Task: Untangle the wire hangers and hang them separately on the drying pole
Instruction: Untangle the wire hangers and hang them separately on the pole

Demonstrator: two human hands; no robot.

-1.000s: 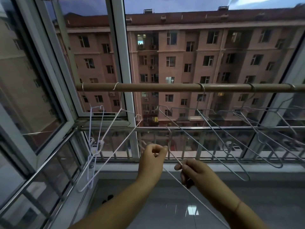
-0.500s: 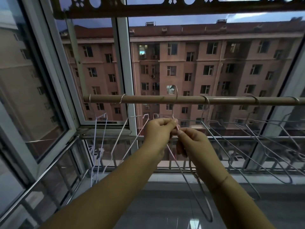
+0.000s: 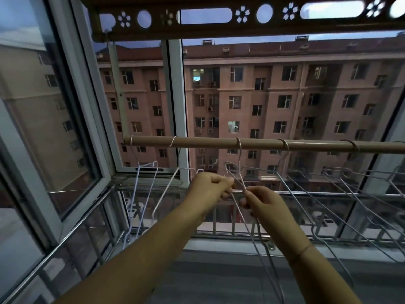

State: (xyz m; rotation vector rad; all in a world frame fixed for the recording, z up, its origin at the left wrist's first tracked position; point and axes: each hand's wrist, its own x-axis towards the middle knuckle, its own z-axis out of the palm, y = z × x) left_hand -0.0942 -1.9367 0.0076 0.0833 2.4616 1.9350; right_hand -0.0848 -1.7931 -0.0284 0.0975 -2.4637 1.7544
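1. Hanger hook sits over pole; body hangs below pole.
2. Left hand and right hand both pinch its wire under pole.
3. Check hook seats fully, keep clear of next hook, release gently.

The drying pole is tan and matt, wood or bamboo by its look. The wire hanger hooked over it, pinched by the left hand and right hand, is thin, smooth, pale-coated wire. Toward the pole's right end, the other hangers look like grey metal with a dull sheen. Below the pole the railing is shiny steel. Behind the pole's left end the window frame is smooth and white. Above the pole, a brown pierced panel looks matt.
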